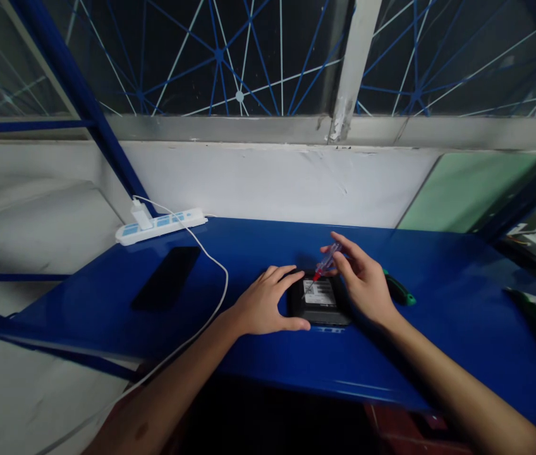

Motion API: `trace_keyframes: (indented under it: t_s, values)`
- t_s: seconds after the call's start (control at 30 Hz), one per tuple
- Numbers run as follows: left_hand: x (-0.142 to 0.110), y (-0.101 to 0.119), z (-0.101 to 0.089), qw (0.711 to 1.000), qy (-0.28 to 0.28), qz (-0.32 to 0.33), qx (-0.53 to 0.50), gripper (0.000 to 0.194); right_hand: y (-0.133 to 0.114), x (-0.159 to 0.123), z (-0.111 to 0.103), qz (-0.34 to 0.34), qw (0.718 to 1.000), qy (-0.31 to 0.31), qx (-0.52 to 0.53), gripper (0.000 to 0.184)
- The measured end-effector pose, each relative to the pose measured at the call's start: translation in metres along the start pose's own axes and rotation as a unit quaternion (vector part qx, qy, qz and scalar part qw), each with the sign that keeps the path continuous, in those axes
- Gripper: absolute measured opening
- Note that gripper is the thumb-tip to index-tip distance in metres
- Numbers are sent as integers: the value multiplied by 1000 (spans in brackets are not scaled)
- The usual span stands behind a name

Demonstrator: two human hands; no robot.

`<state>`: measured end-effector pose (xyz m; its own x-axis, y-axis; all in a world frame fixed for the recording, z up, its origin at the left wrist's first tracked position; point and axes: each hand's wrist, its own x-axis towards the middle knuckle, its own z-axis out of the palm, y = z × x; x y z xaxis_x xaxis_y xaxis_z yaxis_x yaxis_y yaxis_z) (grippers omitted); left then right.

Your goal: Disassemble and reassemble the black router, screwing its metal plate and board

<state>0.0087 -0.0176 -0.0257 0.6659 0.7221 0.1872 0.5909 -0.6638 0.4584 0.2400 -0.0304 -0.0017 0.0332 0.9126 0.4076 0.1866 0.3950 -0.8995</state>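
Observation:
A flat black rectangular device (325, 315) lies on the blue table, a white printed label (325, 293) with a square code on its upper face. My left hand (263, 304) grips it from the left, thumb at the near edge and fingertips at the far edge. In my right hand (361, 278) is a small screwdriver (328, 258) with a clear handle and red collar, held between thumb and fingers. Its thin shaft slants down to the left, and the tip is at the label's left side. Whether the tip touches the surface is too small to tell.
A green-and-black handled tool (401, 289) lies right of my right hand, partly hidden. To the left are a black phone-like slab (166, 278) and a white power strip (164, 226) with a plugged-in charger. Its white cable (226, 284) crosses the table and my left forearm.

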Motion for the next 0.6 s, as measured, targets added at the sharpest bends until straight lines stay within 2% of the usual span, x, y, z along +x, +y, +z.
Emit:
trace_keyframes:
  t_s: [0.13,0.23,0.43,0.6]
  values:
    - [0,1,-1,1000,1,-1,-2,102,1,0,0,-33,999,22,-16,38]
    - [0,3,-2,1000,1,-2,-1,100,1,0,-1,-32,999,17,-31,33]
    - [1,2,-2,1000,-2,-6,1,101,-1,-1,-1,-3,1000,-12,14,43]
    - [0,2,-1,1000,0,-1,3,102,0,-1,0,-20,999,16,-44,41]
